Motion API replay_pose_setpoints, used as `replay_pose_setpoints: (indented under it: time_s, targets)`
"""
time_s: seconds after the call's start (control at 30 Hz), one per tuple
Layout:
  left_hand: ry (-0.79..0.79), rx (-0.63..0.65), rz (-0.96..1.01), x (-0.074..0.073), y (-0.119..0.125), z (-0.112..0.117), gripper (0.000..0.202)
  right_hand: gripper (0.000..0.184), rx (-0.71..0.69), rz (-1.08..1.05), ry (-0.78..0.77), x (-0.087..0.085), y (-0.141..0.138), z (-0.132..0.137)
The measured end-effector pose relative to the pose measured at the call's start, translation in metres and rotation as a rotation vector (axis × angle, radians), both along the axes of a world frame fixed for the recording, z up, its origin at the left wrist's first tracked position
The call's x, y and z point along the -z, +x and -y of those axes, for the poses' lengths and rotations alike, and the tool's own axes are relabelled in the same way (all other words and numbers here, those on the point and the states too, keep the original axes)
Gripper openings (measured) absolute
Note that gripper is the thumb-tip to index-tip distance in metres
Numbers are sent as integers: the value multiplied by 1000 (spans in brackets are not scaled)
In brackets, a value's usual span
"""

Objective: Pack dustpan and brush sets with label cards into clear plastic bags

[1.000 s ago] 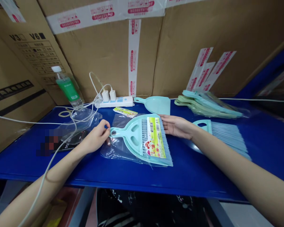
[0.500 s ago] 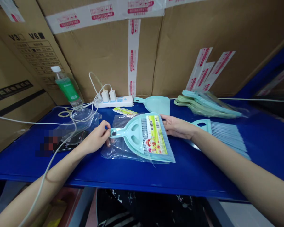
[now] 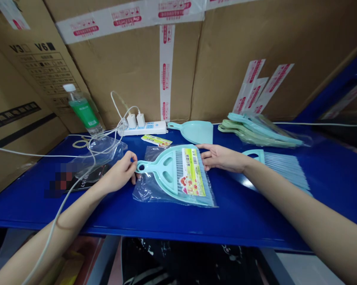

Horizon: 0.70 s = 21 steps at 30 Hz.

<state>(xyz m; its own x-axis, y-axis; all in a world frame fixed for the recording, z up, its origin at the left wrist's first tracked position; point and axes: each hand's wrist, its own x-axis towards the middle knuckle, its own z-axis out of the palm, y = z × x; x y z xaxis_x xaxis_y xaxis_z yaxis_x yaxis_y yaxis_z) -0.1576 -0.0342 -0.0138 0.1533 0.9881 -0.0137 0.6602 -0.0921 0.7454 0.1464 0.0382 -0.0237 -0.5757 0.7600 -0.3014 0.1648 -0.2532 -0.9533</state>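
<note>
A light-blue dustpan (image 3: 162, 184) lies on the table with a matching hand brush (image 3: 206, 184) nested on it and a yellow-green label card (image 3: 193, 174) over the bristles. Clear plastic bag film (image 3: 144, 189) surrounds the set; parts of its edge are hard to make out. At the handle's end, my left hand (image 3: 123, 170) is closed, its thumb and fingers pinching the tip. My right hand (image 3: 221, 157) touches the upper bristle edge with stretched, slightly spread fingers. Another blue brush (image 3: 285, 164) lies partly behind my right forearm.
Behind the set are a loose dustpan (image 3: 198, 130), a label card (image 3: 156, 140) and a white power strip (image 3: 154, 127) with cables. Bagged green and blue dustpan sets (image 3: 261, 132) are stacked at right. A bottle (image 3: 85, 111) stands left, near a dark box (image 3: 88, 178). Cardboard boxes (image 3: 131, 71) wall the back.
The dustpan set has shifted slightly left and toward me, and its bag film now shows past the bristle end. My right hand has followed it left; my left hand has barely moved.
</note>
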Motion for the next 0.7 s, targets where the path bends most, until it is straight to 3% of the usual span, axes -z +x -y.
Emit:
replay_pose_setpoints:
  time_s: [0.47, 0.7]
  targets:
    - [77, -50, -112, -3, -5, -3, 9, 63, -107, 388, 139, -21, 15, 1]
    - [73, -60, -128, -3, -4, -2, 10, 48, -87, 574, 383, -19, 4, 9]
